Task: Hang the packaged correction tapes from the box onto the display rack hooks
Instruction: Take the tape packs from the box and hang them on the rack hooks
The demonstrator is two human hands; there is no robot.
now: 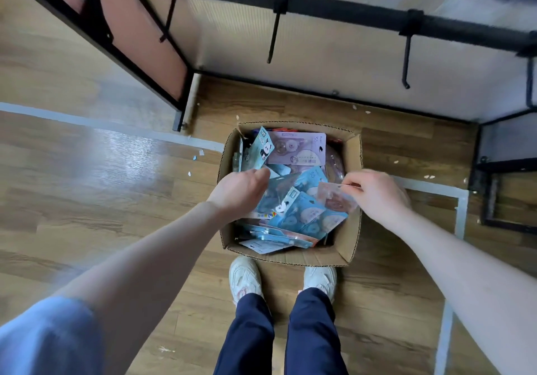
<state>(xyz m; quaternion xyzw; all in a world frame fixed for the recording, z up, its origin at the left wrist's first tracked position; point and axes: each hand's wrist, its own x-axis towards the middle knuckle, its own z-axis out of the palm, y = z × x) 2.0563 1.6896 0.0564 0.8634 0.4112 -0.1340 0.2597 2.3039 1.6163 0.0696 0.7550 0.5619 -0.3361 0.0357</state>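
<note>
Below, right hand (377, 193) pinching pink packet (334, 197), left hand (239, 190) relaxed over box (353, 229)

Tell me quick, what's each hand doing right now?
Left hand: open, fingers reaching into the brown cardboard box, holding nothing that shows.
Right hand: pinching a pink packaged correction tape by its top edge.

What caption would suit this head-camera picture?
Right hand pinches a pink pack over a cardboard box of correction tapes, beneath bare rack hooks.
</note>
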